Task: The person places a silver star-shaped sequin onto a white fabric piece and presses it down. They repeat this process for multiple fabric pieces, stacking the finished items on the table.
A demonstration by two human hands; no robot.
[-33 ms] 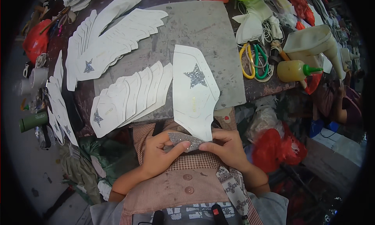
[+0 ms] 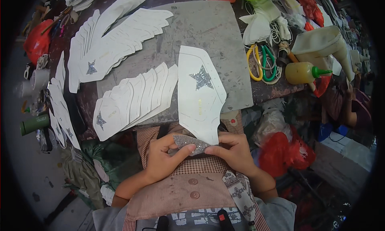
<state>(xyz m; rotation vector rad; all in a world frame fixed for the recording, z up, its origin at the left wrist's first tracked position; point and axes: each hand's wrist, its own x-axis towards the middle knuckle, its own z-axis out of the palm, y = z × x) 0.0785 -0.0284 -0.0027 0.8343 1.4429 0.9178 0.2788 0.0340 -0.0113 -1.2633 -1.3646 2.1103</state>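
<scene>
We have both hands just off the near edge of the tabletop (image 2: 262, 93): the left hand (image 2: 166, 156) pinches the glittery grey piece (image 2: 199, 147), the right hand (image 2: 235, 151) grips it beside the narrow end of the white panel (image 2: 200, 96), which overhangs that edge. We judge this a lining-up step; whether they're joined we cannot tell. Next calls for matched edges and firm thumbs.
</scene>
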